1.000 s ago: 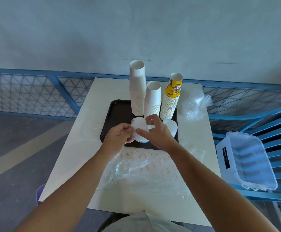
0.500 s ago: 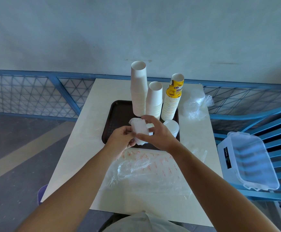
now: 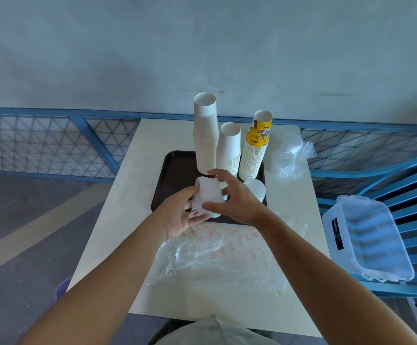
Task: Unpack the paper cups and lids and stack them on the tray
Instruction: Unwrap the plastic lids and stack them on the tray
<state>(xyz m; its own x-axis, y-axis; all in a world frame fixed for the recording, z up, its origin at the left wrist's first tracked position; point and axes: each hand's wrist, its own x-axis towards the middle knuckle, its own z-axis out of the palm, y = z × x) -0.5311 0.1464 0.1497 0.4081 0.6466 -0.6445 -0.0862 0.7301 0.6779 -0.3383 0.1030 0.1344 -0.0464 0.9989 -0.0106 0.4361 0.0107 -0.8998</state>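
Right grip [image 3: 237,198] clamped on lid stack [image 3: 211,193], left grip [image 3: 177,215] apart beneath | white table [image 3: 118,220] (blue railing [image 3: 98,138] behind)

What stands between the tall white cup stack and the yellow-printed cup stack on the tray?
The head view shows a shorter stack of white paper cups between them, upright on the dark tray.

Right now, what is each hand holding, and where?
The right hand pinches the stack of lids, thumb near side, fingers far side; the left hand touches it flat.
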